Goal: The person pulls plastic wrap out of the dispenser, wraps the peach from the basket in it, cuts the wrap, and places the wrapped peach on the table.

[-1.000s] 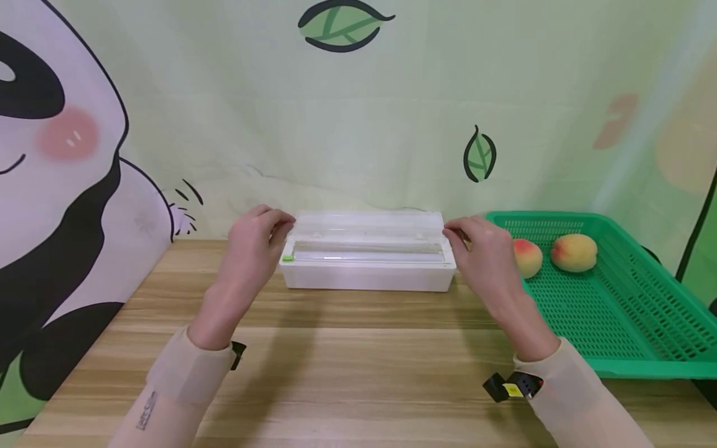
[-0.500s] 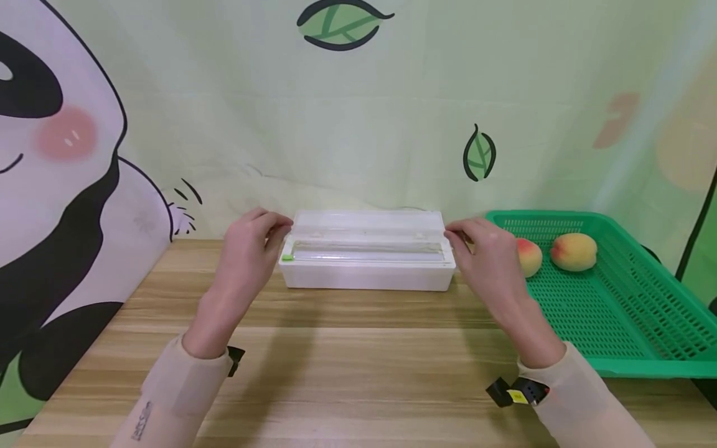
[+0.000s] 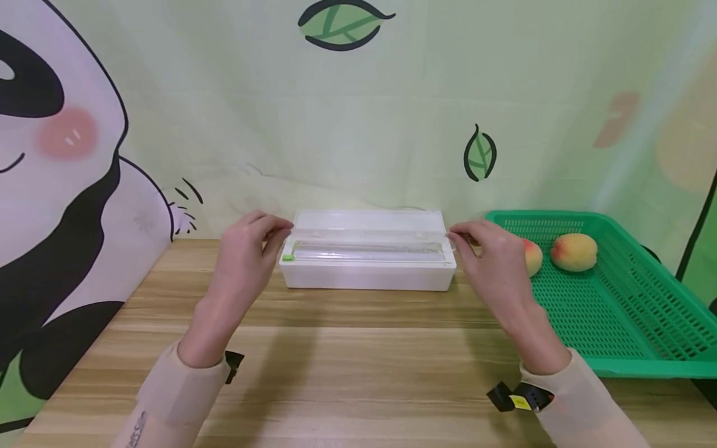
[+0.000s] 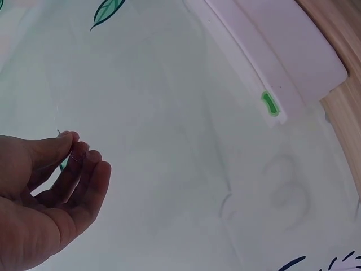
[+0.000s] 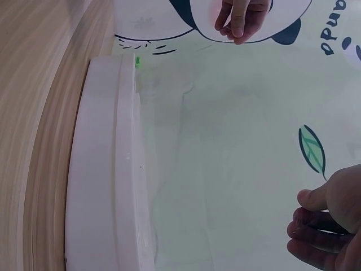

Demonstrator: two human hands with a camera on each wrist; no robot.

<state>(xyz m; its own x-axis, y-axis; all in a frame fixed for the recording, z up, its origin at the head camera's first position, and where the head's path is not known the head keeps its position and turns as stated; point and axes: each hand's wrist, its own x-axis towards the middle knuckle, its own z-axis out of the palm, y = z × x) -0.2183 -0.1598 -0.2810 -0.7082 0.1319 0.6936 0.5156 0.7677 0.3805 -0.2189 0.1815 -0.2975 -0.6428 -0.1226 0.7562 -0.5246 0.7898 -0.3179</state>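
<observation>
The left hand [image 4: 56,206] holds thumb and fingertip together before a pale backdrop [image 4: 152,141] with a printed leaf [image 4: 108,11], apart from a white box [image 4: 287,48], green tab [image 4: 270,104] near its end, beside wooden tabletop [image 4: 344,132]

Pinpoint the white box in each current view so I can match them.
Head: the white box sits near centre, between the left hand and right hand.
Left wrist: the white box slants across the upper right, cut by the top edge.
Right wrist: the white box runs along the left, cut by the bottom edge.
Shared landmark: its green tab.
</observation>
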